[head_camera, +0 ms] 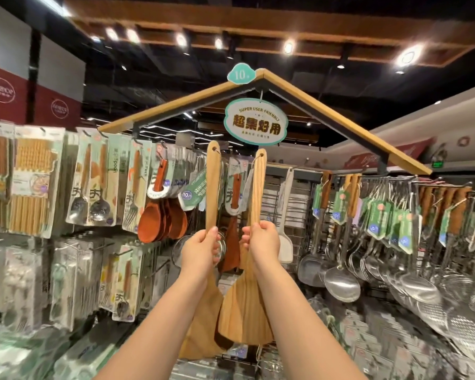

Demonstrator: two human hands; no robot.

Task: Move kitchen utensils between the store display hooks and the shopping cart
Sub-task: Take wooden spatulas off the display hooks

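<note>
Wooden spatulas are the matter here. There are two of them in the head view, both held high before the utensil display. The left spatula (pixel 212 187) is in the left grip (pixel 200 246), fingers curled round its lower handle. The right spatula (pixel 256 193) is clasped the same way by the right grip (pixel 263 239). Each stands close to upright, its long axis vertical: the holed handle end points up toward the display hooks (pixel 138 140) under the roof-shaped frame (pixel 340 117), and the broad blade hangs below the hand. The handles stand just apart, while the blades appear to meet low down. A cord loop shows at each top hole, but it cannot be told whether either loop sits on a hook. The cart is not in view. As I judge it, the coming move turns on those top ends — each lies straight above its own grip, so travel along the handle's axis decides hung or freed. Brown spoons (pixel 162 218) hang to the left and steel ladles (pixel 340 281) to the right.
</note>
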